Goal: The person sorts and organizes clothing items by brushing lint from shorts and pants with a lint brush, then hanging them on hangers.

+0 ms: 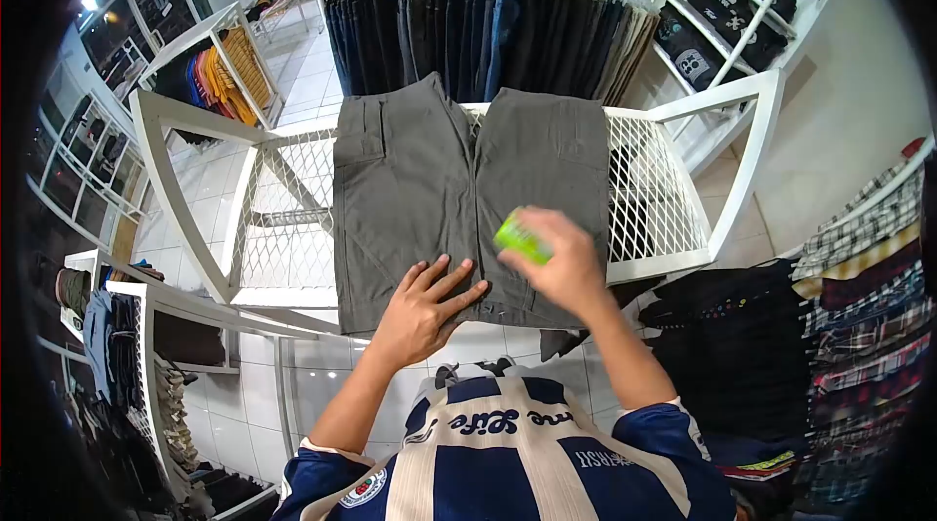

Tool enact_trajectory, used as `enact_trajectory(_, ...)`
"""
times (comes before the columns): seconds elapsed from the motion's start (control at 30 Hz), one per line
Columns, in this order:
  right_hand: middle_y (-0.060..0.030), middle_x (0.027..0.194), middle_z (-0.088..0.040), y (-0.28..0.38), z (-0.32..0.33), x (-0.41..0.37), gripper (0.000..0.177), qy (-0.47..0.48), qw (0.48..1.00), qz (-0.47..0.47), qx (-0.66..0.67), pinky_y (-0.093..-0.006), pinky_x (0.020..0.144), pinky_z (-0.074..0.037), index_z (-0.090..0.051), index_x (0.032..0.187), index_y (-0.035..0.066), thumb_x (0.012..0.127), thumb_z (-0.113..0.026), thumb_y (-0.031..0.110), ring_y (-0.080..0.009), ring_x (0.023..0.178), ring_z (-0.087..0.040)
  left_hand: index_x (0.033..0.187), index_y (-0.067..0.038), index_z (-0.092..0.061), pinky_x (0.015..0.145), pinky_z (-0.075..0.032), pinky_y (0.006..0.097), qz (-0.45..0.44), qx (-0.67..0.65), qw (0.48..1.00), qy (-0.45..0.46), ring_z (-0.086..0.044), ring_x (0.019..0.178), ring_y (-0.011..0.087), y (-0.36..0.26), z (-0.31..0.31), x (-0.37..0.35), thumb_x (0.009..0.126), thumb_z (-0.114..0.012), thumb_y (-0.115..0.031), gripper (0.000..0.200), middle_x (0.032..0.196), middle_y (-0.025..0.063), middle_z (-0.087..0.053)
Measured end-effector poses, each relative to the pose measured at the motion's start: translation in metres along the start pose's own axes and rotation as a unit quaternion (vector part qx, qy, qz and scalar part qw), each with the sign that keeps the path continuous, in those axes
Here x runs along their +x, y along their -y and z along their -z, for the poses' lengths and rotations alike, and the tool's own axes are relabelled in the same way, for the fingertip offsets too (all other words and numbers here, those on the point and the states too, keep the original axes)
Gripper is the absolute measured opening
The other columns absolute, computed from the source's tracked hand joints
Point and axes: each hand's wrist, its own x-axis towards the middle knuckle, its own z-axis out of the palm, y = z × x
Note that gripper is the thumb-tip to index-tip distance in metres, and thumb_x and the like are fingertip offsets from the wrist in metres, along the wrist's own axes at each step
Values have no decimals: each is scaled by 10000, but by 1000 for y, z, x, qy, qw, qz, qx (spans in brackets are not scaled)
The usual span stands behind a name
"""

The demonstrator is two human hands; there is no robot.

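The grey shorts (439, 199) lay spread flat, both legs side by side and pointing away from the person, on the white mesh table (664, 189), with the near edge hanging a little over the table's front rail. The cloth looked mostly smooth and unfolded, and no fold or crease across the legs could be made out, so the work on them seemed to be at an early or middle point.

The left hand (425, 311) pressed down on the near part of the shorts close to the centre seam, its grip wide, fingers splayed, holding nothing. The right hand (561, 262) hovered just beside it over the right leg, its grip closed round a small green object (522, 238); what that object was could not be told, as it was blurred.

Beyond the table a rail of dark hanging trousers (488, 23) ran across. Plaid shirts (869, 267) hung to the right, and orange tops (229, 67) to the left.
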Motion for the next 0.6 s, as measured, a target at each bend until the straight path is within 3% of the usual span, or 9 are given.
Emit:
enact_trajectory(0.1, -173, 1248, -674, -21, -24, -13, 487, 64, 992, 80, -78, -415, 979, -545, -717, 1249, 77, 833, -841, 296, -333, 1125, -674, 1493, -310, -555, 1193, -343, 518, -4, 6, 1000, -1, -417, 1463, 338, -1, 1, -3, 823, -755, -149, 718, 1617, 38, -439)
enact_trajectory(0.17, -176, 1246, -676, -65, 2, 8, 458, 61, 993, 1, -98, -430, 969, -544, -719, 1257, 80, 872, -797, 315, -351, 1108, -671, 1496, -310, -552, 1187, -347, 520, -1, 14, 1000, -5, -418, 1459, 350, -5, 1, -3, 829, -759, -154, 715, 1615, 47, -440)
enact_trajectory(0.23, -182, 1231, -683, -125, 28, 29, 435, -38, 969, -119, -214, -448, 948, -542, -728, 1248, 76, 902, -757, 338, -366, 1088, -670, 1505, -315, -540, 1183, -349, 527, 10, 3, 1000, 0, -417, 1457, 361, -16, 4, -7, 830, -760, -148, 730, 1610, 55, -446)
enact_trajectory(0.27, -189, 1219, -686, -147, 38, 32, 433, -55, 957, -149, -244, -450, 939, -541, -729, 1247, 74, 908, -745, 343, -371, 1076, -672, 1476, -279, -582, 1156, -359, 530, -11, 52, 999, -1, -441, 1428, 389, -15, 2, -9, 910, -709, -318, 581, 1590, 91, -462)
enact_trajectory(0.3, -195, 1208, -689, -160, 44, 40, 431, -78, 943, -173, -272, -452, 929, -541, -730, 1245, 71, 915, -733, 348, -375, 1064, -674, 1476, -279, -582, 1156, -359, 530, -13, 54, 998, -6, -441, 1428, 389, -16, 4, -8, 910, -709, -318, 581, 1590, 91, -462)
enact_trajectory(0.4, -191, 1165, -702, -82, 25, 44, 440, -104, 984, -50, -133, -434, 919, -560, -734, 1223, 58, 821, -763, 235, -358, 1030, -696, 1413, -206, -644, 1171, -322, 546, 16, -88, 996, 16, -445, 1415, 400, -22, 23, -4, 931, -654, -557, 596, 1554, 146, -488)
enact_trajectory(0.5, -194, 1297, -651, -32, -15, 32, 464, 79, 992, 95, -3, -440, 1045, -504, -712, 1276, 89, 822, -773, 160, -372, 1185, -642, 1407, -200, -648, 1191, -295, 538, 124, -134, 982, -47, -420, 1444, 378, -12, 23, 22, 927, -671, -549, 594, 1530, 161, -503)
enact_trajectory(0.53, -195, 1304, -657, -39, -28, 26, 404, 126, 983, 135, 17, -446, 1073, -480, -721, 1258, 102, 866, -751, 193, -387, 1215, -623, 1417, -215, -636, 1214, -250, 552, 137, -7, 984, -112, -409, 1452, 367, -9, 6, 31, 932, -645, -585, 610, 1503, 152, -523)
enact_trajectory(0.6, -198, 1288, -666, -73, -28, 38, 375, 117, 978, 166, -43, -449, 1063, -484, -725, 1243, 102, 884, -731, 210, -390, 1208, -624, 1426, -224, -627, 1222, -233, 555, 160, 9, 981, -107, -407, 1453, 363, -3, -10, 31, 933, -641, -587, 613, 1504, 146, -523)
